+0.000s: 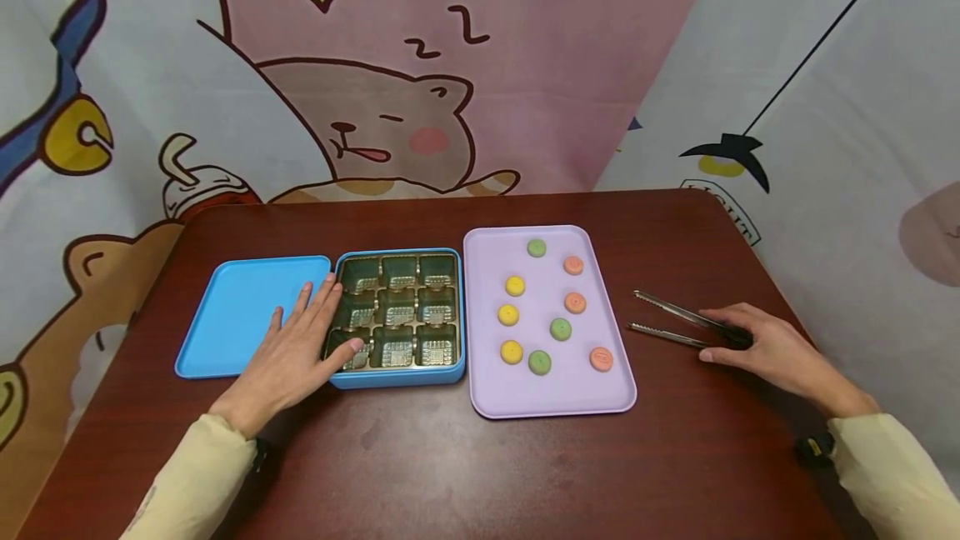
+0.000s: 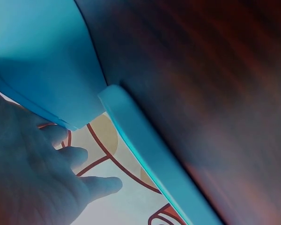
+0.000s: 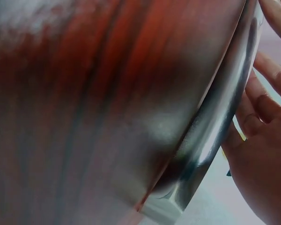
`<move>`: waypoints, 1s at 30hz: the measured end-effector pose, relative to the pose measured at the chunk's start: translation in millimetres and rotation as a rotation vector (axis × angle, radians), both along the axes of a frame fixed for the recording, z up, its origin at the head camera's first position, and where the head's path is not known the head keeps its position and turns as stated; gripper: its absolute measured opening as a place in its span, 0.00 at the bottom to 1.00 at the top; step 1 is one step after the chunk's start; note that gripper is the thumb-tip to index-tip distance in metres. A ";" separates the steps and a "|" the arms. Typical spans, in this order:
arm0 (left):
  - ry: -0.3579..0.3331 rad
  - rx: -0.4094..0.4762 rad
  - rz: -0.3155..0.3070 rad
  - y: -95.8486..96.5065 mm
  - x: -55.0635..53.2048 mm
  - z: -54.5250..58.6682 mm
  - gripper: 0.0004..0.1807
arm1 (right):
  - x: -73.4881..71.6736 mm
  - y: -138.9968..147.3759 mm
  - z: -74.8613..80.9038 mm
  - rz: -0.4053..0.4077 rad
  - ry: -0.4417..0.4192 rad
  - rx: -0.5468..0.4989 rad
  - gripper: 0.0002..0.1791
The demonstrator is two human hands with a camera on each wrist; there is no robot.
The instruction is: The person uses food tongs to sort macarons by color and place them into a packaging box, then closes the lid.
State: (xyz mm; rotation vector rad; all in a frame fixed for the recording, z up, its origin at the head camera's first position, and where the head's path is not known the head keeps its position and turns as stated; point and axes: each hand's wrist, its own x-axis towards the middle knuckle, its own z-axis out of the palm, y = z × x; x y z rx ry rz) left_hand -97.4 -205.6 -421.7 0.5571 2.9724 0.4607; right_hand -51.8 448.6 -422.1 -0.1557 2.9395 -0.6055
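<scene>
One pair of tongs (image 1: pixel 675 307), likely light and springy, is best held mid-arm; the right hand (image 1: pixel 780 357) grips its rear, the left hand (image 1: pixel 295 358) straight-fingered against the box (image 1: pixel 405 378).

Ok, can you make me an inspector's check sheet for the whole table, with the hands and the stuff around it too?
Surface: dark reddish-brown table, shiny near the front.
Job's things: blue lid at left; blue box with nine gold compartments; lilac tray holding three green pieces, three yellow pieces and three orange pieces; tongs right of the tray, their arms spread.
Clutter: nothing seen.
Left hand: fingers spread, touching the box's left side, thumb over its near-left compartment.
Right hand: holds the tongs by their dark end.
Cables: nothing seen.
Surroundings: cartoon backdrop behind the table.
</scene>
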 end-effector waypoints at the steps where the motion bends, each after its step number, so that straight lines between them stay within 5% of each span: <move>1: 0.000 -0.001 0.001 -0.1 0.1 -0.3 0.52 | -0.3 -0.2 -0.8 0.007 0.009 0.007 0.43; 21: -0.012 0.011 0.004 1.3 -1.4 -1.3 0.52 | -1.0 -7.4 4.3 0.147 0.207 0.115 0.23; 30: 0.001 0.013 0.005 -0.3 -1.0 -2.0 0.53 | 4.1 -36.9 22.6 0.101 0.295 0.066 0.25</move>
